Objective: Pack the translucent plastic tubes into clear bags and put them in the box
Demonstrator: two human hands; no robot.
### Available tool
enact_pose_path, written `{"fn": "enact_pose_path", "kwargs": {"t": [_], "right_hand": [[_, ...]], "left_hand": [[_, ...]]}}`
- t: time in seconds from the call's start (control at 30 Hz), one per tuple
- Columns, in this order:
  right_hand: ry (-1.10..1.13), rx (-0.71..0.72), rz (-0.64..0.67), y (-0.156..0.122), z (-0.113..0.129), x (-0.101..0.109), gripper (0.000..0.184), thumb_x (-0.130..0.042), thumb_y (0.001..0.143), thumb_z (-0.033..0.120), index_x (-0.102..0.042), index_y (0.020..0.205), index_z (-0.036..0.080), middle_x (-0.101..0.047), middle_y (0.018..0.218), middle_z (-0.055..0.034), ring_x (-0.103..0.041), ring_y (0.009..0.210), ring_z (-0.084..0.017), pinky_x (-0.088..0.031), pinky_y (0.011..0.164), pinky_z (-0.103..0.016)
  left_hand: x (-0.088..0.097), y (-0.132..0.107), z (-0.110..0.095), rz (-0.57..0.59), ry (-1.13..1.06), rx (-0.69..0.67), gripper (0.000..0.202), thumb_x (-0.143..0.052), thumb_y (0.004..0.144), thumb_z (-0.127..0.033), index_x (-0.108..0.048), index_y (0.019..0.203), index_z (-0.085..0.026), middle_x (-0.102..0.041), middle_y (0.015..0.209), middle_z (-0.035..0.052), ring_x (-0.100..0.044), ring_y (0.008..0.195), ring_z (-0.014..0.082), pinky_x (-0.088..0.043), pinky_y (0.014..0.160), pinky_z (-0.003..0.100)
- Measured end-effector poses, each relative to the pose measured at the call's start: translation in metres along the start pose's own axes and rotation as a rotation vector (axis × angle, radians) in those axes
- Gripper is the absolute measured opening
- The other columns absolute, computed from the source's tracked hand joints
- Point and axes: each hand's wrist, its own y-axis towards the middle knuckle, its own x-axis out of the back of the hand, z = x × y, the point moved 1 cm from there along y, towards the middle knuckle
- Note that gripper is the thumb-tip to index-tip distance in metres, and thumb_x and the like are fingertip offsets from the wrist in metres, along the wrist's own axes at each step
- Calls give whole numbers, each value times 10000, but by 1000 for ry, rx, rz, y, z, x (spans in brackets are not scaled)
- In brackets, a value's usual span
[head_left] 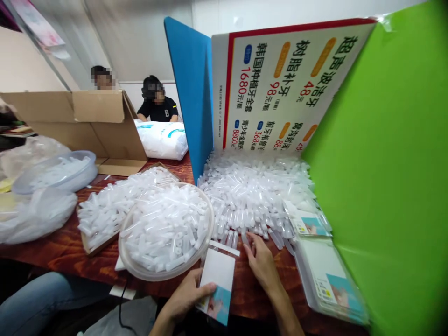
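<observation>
My left hand [187,295] grips a clear plastic bag with a card [220,267] inside, white above and teal with a picture below. The thumb lies across its front, and the bag's pale top strip points away from me. Just to the right, my right hand [262,261] reaches to the front edge of a heap of small translucent plastic tubes [252,186]. Its thumb and index finger close around one small tube [245,237]. Other tubes lie side by side on the wooden table [241,284] near the fingertips.
A round tub [122,254] full of white capped pieces stands left, beside a piled cardboard tray [87,249]. Similar bagged cards [325,266] are stacked right. Blue [189,93], printed [224,116] and green [395,140] boards enclose the heap. Two people [154,100] sit beyond a cardboard box [115,140].
</observation>
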Motion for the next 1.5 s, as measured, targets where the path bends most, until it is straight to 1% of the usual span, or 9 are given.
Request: {"fn": "enact_pose_path", "kwargs": {"t": [0.23, 0.37, 0.53, 0.7, 0.83, 1.0, 1.13, 1.37, 1.5], "right_hand": [[896, -358, 218, -30, 21, -2, 500, -772, 799, 518, -538, 1158, 260, -726, 912, -49, -707, 749, -231, -571, 644, -335], [836, -392, 187, -44, 22, -12, 419, -888, 664, 500, -667, 855, 199, -691, 736, -6, -641, 651, -181, -492, 590, -267], [677, -75, 450, -43, 39, -19, 356, -739, 837, 528, -789, 775, 180, -700, 856, -63, -656, 790, -214, -503, 672, -291], [76, -7, 80, -15, 29, -21, 263, -608, 939, 369, -760, 1083, 210, -670, 954, -93, -650, 832, -248, -537, 788, -374], [-244, 50, 9, -5, 11, -30, 302, -557, 898, 221, -725, 1148, 214, -666, 1007, -127, -645, 930, -321, -541, 854, -477], [108, -82, -51, -17, 4, -17, 302, -534, 937, 341, -686, 1159, 204, -725, 1088, -128, -687, 1003, -323, -557, 919, -498], [402, -114, 239, -28, 22, 6, 246, -638, 896, 441, -755, 1017, 262, -758, 996, -72, -719, 946, -326, -587, 869, -453], [510, -44, 519, -27, 67, 0, 62, -736, 830, 366, -787, 858, 346, -719, 831, -59, -702, 750, -307, -581, 611, -414], [396, 120, 574, 15, 91, -2, 157, -780, 790, 343, -746, 647, 289, -702, 656, -44, -674, 611, -268, -551, 545, -379]], "left_hand": [[4, 4, 5, 306, -52, 112, 539, -877, 656, -530, -762, 997, -130, -689, 808, 28, -552, 670, 143, -387, 604, 206], [6, 10, 3, 404, -104, 110, 634, -872, 686, -518, -714, 1178, -151, -720, 1000, 57, -627, 837, 184, -443, 716, 214], [7, 6, -3, 489, -121, 66, 634, -881, 703, -456, -691, 1229, -159, -719, 1054, 61, -626, 887, 189, -450, 753, 223], [7, 1, -8, 353, -132, -43, 606, -837, 757, -481, -685, 1244, -155, -736, 1012, 72, -647, 929, 227, -457, 804, 265], [9, -2, -6, 261, -166, -82, 646, -835, 740, -522, -680, 1249, -157, -742, 1015, 86, -658, 936, 247, -473, 792, 277], [15, -6, -2, 228, -187, -113, 631, -827, 749, -518, -678, 1256, -173, -740, 1016, 78, -659, 955, 255, -477, 814, 290], [18, -6, -5, 273, -173, -79, 623, -850, 717, -513, -703, 1213, -167, -737, 994, 63, -639, 881, 207, -452, 763, 247], [23, -3, -15, 377, -86, -41, 579, -871, 675, -528, -741, 1106, -163, -708, 954, 31, -591, 843, 182, -416, 734, 228], [30, -11, -13, 364, -76, -90, 593, -892, 656, -494, -737, 1135, -181, -713, 963, 21, -600, 872, 190, -420, 769, 239]]}}
